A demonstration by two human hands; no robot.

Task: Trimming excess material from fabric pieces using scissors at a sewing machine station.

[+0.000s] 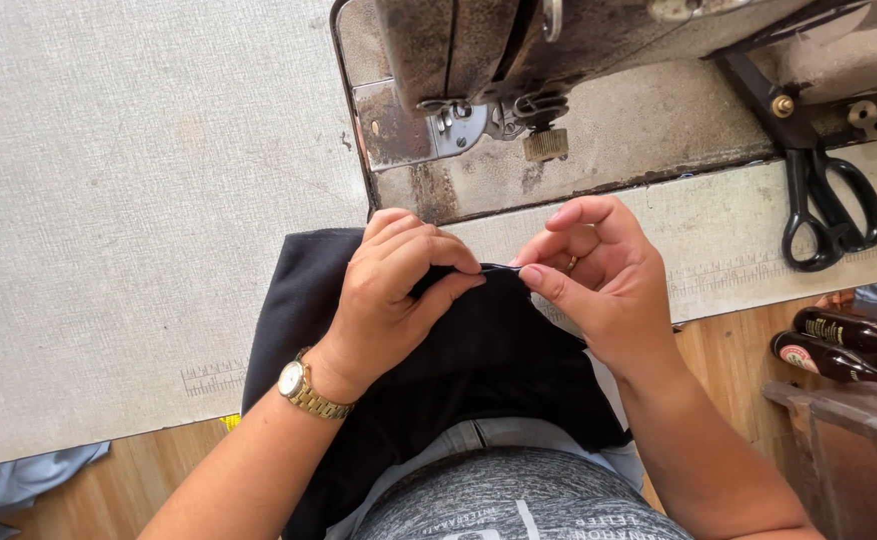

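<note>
Dark cloth point(478, 350): draped over the near edge of the sewing table point(138, 200) and down onto the lap, directly in front of the sewing machine point(558, 60). Its upper edge is raised and held between both hands.

Left hand point(398, 290): placed just in front of the machine bed, fingers closed together and clamped on the cloth's upper edge. A gold wristwatch point(303, 390) is worn at the wrist.

Right hand point(598, 280): set beside the left hand, thumb and forefinger pinched shut on the same edge of the cloth; a ring point(571, 263) is seen on one finger.

Sewing machine: worn grey metal, presser foot point(545, 143) raised above the bed, beyond both hands.

Black scissors point(826, 205): laid on the table to the right of the machine.

Two dark bottles point(843, 350): lying on their sides below and to the right of the machine, past the table's edge.

Wooden floor point(728, 360): visible beneath the table.
</note>
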